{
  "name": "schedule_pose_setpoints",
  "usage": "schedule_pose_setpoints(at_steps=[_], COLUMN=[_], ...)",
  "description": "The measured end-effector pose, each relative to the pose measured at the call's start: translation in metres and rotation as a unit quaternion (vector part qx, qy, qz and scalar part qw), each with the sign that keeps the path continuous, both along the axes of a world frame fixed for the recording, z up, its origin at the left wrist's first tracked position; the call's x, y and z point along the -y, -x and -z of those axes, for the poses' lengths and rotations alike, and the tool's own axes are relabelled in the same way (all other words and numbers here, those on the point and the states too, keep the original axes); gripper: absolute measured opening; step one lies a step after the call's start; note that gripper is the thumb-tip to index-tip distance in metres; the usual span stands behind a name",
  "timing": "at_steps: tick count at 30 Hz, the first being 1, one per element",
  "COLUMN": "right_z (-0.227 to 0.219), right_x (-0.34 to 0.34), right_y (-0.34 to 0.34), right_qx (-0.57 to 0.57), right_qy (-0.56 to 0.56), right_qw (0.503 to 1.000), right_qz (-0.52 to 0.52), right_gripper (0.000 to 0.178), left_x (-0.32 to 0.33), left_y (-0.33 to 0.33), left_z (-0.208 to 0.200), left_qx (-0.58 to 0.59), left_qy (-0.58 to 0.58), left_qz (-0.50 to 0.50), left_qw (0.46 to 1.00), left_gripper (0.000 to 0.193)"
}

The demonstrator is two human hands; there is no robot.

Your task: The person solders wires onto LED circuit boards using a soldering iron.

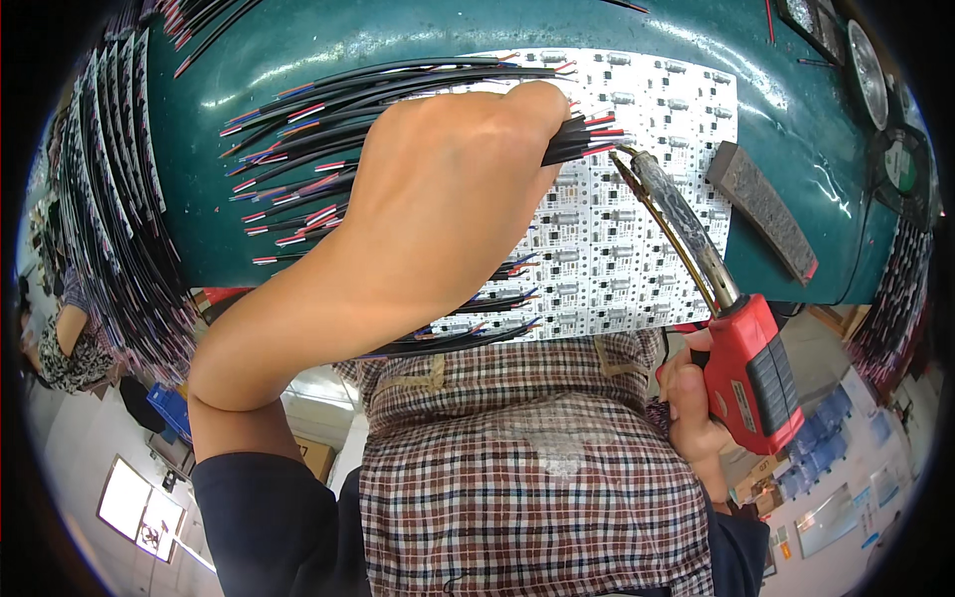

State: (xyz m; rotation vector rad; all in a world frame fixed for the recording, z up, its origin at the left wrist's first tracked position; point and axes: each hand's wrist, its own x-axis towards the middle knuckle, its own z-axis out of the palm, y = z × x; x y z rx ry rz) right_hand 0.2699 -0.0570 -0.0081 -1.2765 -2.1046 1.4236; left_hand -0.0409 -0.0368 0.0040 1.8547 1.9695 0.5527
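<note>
My left hand is closed over a few black cables, whose red, white and black wire ends poke out to its right. These ends lie above a white panel of circuit boards filled with rows of small parts. In my right hand is a red and black soldering gun, gripped by its handle. Its long barrel slants up and left, and the tip, with a thin feed tube beside it, is at the wire ends; whether they touch I cannot tell. More black cables lie side by side under and around my left hand.
On the green table, a dark grey block lies right of the panel. A small fan and a round metal dish stand at the far right. Wired board strips hang over the left edge, and more cables hang at the right.
</note>
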Motion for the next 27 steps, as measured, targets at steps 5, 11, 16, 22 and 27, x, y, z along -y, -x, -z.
schedule_pose_setpoints(at_steps=[5, 11, 16, 22, 27], right_z=[0.005, 0.001, 0.001, 0.0, -0.005], right_x=[0.005, 0.001, 0.0, 0.005, 0.001], right_y=[0.002, 0.019, 0.021, 0.011, 0.001], right_qx=[-0.018, -0.037, -0.043, -0.011, 0.013], right_qy=[0.022, 0.044, 0.037, 0.074, 0.151], right_qw=[0.999, 0.997, 0.996, 0.994, 0.987], right_qz=[0.025, 0.059, 0.062, 0.081, 0.06], right_gripper=[0.025, 0.015, 0.011, 0.016, 0.025], left_x=[-0.001, -0.002, -0.002, -0.003, -0.004], left_y=[0.0, 0.0, 0.0, -0.001, 0.001], left_z=[0.007, 0.01, 0.012, 0.012, 0.01], left_qx=[0.028, 0.023, 0.021, -0.001, -0.012], left_qy=[-0.003, -0.01, -0.011, -0.02, -0.029], left_qz=[-0.005, -0.006, -0.003, -0.004, 0.002], left_qw=[1.0, 1.0, 1.0, 1.0, 1.0], left_gripper=[0.016, 0.021, 0.019, 0.021, 0.021])
